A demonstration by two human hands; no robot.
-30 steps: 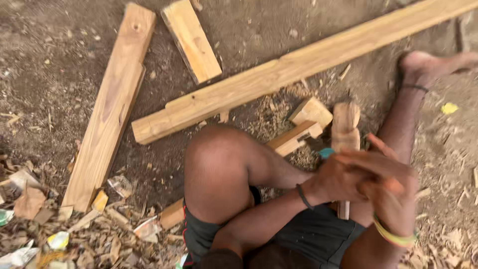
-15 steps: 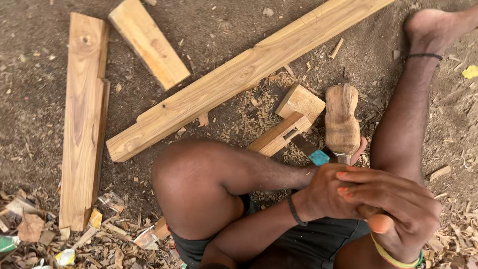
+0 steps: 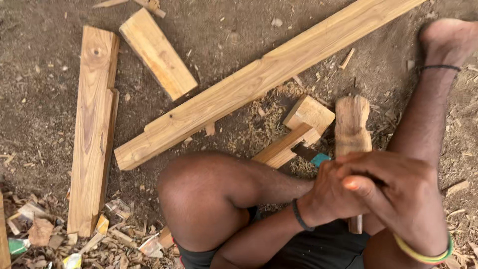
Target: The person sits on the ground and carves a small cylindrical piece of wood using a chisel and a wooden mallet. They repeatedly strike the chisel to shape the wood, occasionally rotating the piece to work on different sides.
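Two hands are seen clasped together low right in the head view: left hand [image 3: 331, 197] with a dark wristband, right hand [image 3: 398, 192] with a yellow-green band laid over it. Both are closed around the handle of a wooden mallet [image 3: 351, 124]; the handle is mostly hidden by the fingers, only a short stub shows below the hands. The mallet head stands up just above the hands, over the dirt floor [image 3: 45, 60].

A teal tool tip [image 3: 319, 159] peeks out just left of the hands; what it belongs to cannot be told. A notched wood block [image 3: 298, 132] lies just left of the mallet head, its lower end hidden behind the bent knee [image 3: 199, 194].

A long beam [image 3: 259, 79] runs diagonally past the block, cut off at the top edge. A flat plank [image 3: 92, 129] lies toward the left edge, a short board [image 3: 157, 52] near the top. Wood chips and scraps [image 3: 45, 236] are piled in the bottom-left corner, partly cut off.
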